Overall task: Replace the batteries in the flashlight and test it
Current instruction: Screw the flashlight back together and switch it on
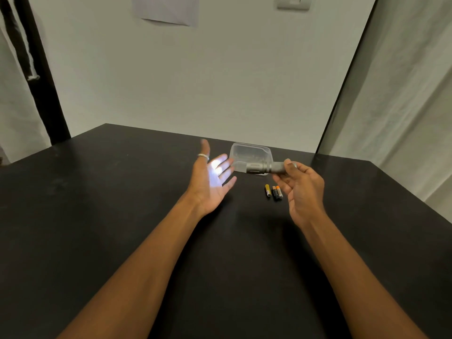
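Note:
My right hand (302, 189) grips the tail of a grey metal flashlight (263, 168), held level above the table with its head pointing left. The flashlight is lit: a bright white spot falls on the palm and fingers of my left hand (210, 182), which is open, palm toward the lamp, a ring on one finger. Three small batteries (274, 191) lie side by side on the black table (122, 204), just below the flashlight and left of my right hand.
A clear plastic container (249, 154) stands behind the flashlight near the table's far edge. A pale wall rises behind the table, with curtains on the right and a dark post on the left.

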Motion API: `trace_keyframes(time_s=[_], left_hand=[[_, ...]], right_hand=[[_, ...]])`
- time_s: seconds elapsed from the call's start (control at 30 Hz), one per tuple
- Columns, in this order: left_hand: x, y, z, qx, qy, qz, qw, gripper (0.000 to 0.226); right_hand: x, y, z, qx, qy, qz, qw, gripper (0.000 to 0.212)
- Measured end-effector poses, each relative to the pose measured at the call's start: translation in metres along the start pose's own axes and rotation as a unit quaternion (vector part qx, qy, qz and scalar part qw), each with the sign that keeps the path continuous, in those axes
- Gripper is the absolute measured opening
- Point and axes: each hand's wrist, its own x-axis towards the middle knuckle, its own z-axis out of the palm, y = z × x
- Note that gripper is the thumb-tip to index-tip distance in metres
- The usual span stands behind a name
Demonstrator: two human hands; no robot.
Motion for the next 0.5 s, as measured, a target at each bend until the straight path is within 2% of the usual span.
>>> trace_keyframes(time_s=[0.1,0.2,0.33,0.5], left_hand=[[0.000,-0.007,0.004,0.080,0.016,-0.007,0.997,0.075],[-0.002,-0.011,0.007,0.111,0.015,-0.017,0.994,0.066],[-0.001,-0.013,0.008,0.128,0.011,-0.023,0.991,0.063],[0.001,-0.015,0.009,0.140,0.000,-0.028,0.990,0.057]], right_hand=[[-0.001,0.002,0.000,0.051,0.006,0.015,0.999,0.027],[-0.001,0.005,0.001,0.065,0.009,0.006,0.998,0.029],[-0.004,0.012,0.005,-0.032,0.031,-0.040,0.998,0.029],[-0.010,0.018,0.012,-0.165,0.049,-0.101,0.980,0.032]])
